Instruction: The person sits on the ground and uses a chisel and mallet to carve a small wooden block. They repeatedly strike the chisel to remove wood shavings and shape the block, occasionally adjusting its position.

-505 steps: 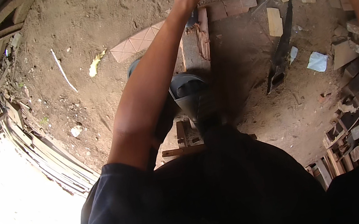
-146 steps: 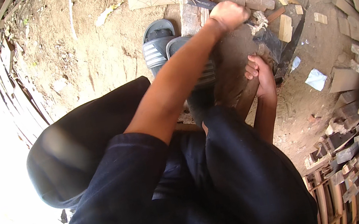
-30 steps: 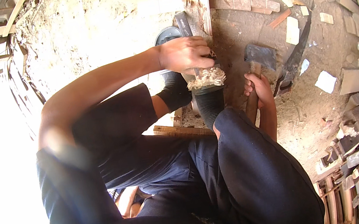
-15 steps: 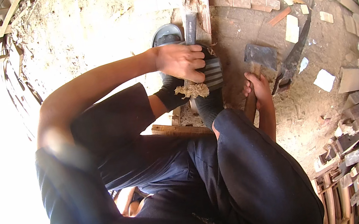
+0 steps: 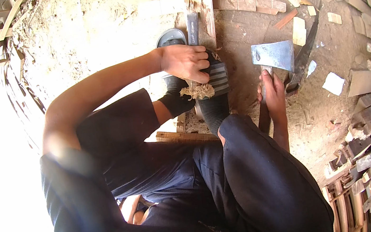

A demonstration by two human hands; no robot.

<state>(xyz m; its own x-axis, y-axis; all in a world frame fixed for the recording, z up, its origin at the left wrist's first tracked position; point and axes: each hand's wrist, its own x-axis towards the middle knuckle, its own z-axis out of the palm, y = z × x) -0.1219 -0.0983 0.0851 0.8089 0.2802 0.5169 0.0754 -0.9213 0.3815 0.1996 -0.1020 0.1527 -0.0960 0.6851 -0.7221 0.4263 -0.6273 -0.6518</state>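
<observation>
My left hand [image 5: 186,63] is closed around a chisel [image 5: 192,29], whose metal blade points away from me over a wooden board [image 5: 208,22]. The handle's frayed, fibrous end [image 5: 201,91] sticks out on the near side of the fist. Beside that hand, my striped sandal [image 5: 220,79] and dark sock cover part of the board. Off to the right, my right hand [image 5: 274,90] grips a hatchet [image 5: 277,55] by its wooden handle, just below the head. The hatchet's flat, shiny side faces up, apart from the board and the chisel.
A handsaw [image 5: 308,47] lies on the dirt ground behind the hatchet. Pale wood offcuts [image 5: 298,32] are scattered at the far right. Short wood pieces [image 5: 238,1] form a row crossing the board's far end. Stacked wood [image 5: 369,160] lines the right edge.
My right hand has turned the hatchet, so its broad flat side shows where the dark blunt end showed before. My left hand and the chisel stay nearly in place.
</observation>
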